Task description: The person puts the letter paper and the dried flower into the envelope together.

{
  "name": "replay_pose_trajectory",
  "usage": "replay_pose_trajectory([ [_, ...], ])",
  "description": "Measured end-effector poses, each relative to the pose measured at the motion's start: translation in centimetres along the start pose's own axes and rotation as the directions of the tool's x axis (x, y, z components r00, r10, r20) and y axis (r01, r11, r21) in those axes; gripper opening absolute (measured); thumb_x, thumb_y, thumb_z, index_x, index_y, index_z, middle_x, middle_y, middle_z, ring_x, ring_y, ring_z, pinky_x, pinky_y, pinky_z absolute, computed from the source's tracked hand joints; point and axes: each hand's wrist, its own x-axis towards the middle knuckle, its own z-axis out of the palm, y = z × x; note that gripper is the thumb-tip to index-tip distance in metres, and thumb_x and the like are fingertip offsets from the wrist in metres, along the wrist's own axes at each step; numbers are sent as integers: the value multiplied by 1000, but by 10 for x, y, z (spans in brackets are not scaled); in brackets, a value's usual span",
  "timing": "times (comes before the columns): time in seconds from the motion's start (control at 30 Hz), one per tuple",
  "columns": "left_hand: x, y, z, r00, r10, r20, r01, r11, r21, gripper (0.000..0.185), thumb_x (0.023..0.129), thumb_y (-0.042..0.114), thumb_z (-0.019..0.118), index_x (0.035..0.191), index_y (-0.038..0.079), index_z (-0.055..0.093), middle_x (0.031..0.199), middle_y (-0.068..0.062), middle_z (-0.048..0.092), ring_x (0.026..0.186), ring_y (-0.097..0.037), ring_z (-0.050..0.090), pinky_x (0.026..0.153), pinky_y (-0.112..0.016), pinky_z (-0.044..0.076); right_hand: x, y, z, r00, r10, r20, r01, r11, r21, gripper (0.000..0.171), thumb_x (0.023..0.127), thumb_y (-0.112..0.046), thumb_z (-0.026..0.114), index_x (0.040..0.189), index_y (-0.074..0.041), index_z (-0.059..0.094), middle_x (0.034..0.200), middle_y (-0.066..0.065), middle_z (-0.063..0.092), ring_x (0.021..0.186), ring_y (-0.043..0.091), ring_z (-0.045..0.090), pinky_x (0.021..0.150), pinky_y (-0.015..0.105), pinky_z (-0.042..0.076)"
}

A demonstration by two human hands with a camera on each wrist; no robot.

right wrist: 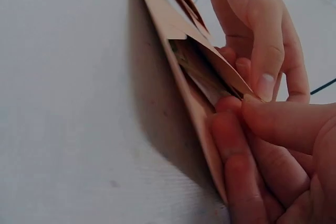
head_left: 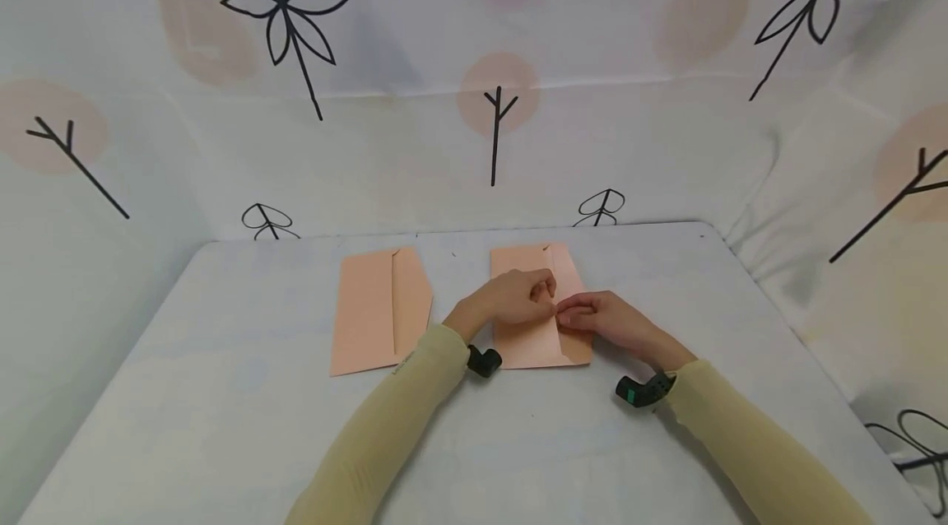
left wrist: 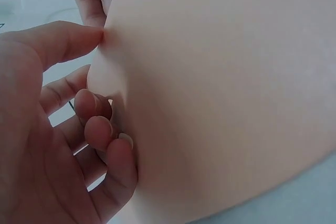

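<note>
A peach paper envelope (head_left: 526, 348) lies right of centre on the table, under both hands. My left hand (head_left: 511, 297) reaches over it and pinches the edge of its panel between thumb and fingers; the left wrist view shows the lower fingers curled against the paper. Beside it, my right hand (head_left: 618, 321) pinches the same edge near the opening. In the right wrist view the envelope's pocket (right wrist: 197, 61) gapes, with something thin and papery inside, too dark to identify. The two thumbs are close together there.
A second peach envelope (head_left: 363, 311) lies to the left, its pointed flap toward the right, partly behind the left sleeve (head_left: 400, 418). The white-covered table (head_left: 222, 426) meets a patterned cloth backdrop (head_left: 400, 146) at the back and sides.
</note>
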Motion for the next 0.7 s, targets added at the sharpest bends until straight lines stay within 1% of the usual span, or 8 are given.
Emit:
replay_pose_trajectory([
  [0.13,-1,0,1,1000,-16,9,16,1000,11,17,91,24,58,108,22,55,71,5,47,61,-8,46,58,-23,34,-1,2,2,1000,-19,-17,19,999,36,38,93,-16,71,126,0,61,112,8,71,106,16,67,90,27,49],
  [0.27,0,0,1,999,-30,21,29,999,30,21,91,18,55,112,22,57,71,3,47,60,-10,45,58,-24,34,-2,4,4,998,-47,-52,49,998,40,36,92,-11,70,125,0,59,115,10,69,105,19,65,86,25,50],
  [0.4,2,-1,4,999,-34,29,32,997,68,26,94,19,57,119,22,60,73,2,49,63,-11,47,63,-25,36,-2,6,4,994,-76,-79,80,996,45,34,92,-7,69,123,2,59,117,14,65,103,22,63,83,24,50],
  [0.53,3,-3,8,999,-33,33,29,994,103,30,94,20,60,124,23,61,76,2,52,69,-12,50,69,-26,39,-3,9,2,994,-72,-78,77,995,63,33,93,-8,69,123,1,59,117,13,65,103,22,63,83,25,50],
  [0.7,3,-5,9,1000,-19,17,17,995,97,38,92,19,61,130,24,60,74,1,52,68,-12,50,68,-26,39,-5,11,-1,996,-62,-63,69,990,122,36,91,-8,70,125,0,59,120,13,66,109,22,63,85,26,51],
])
